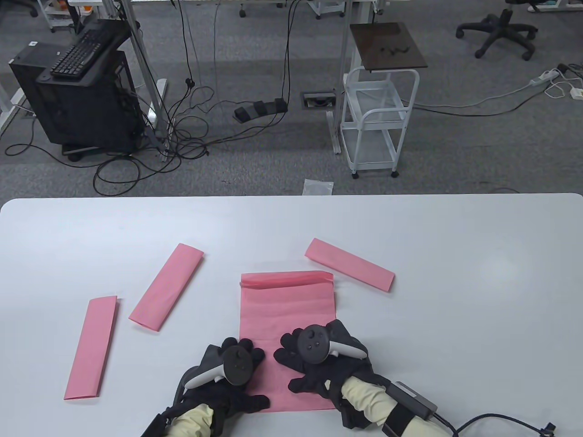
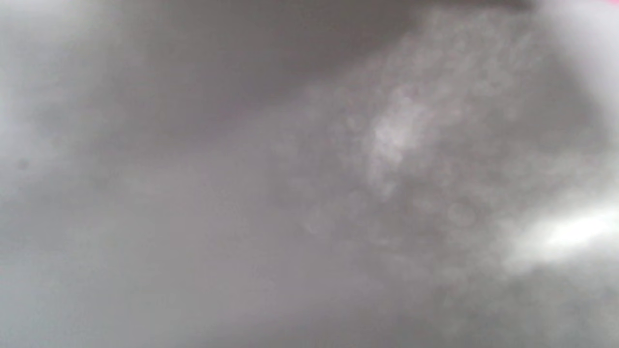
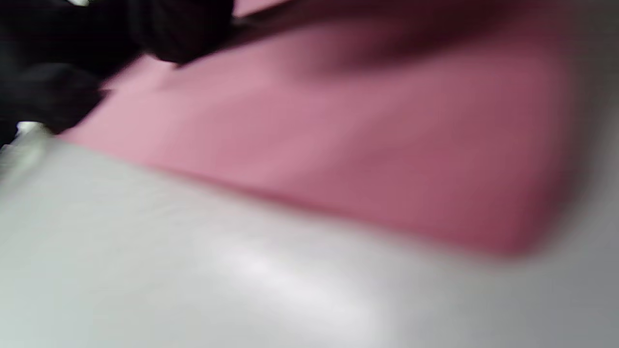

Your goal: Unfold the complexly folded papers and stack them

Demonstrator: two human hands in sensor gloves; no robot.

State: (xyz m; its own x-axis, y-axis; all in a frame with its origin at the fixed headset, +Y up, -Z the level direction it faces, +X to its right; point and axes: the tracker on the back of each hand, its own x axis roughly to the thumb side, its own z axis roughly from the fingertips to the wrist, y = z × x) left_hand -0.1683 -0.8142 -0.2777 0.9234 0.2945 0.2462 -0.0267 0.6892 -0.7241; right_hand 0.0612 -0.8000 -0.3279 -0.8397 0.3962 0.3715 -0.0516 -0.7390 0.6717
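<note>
1. A smooth, matte white table [image 1: 455, 273] with rounded far corners carries four pink papers.
2. Near the front centre lies a wide pink sheet [image 1: 287, 314], partly unfolded, a flat rectangle with a thin folded flap along its far edge.
3. Both hands wear black fabric gloves and press flat on this sheet's near part. The left hand [image 1: 232, 364] lies on its left side, fingers fairly straight, gripping nothing.
4. The right hand [image 1: 319, 355] rests on its right side, fingers spread and relaxed.
5. Three narrow folded pink strips lie apart: the far-left strip [image 1: 91, 348], the slanted left strip [image 1: 166, 287] and the right strip [image 1: 350, 264].
6. The left wrist view is a grey blur.
</note>
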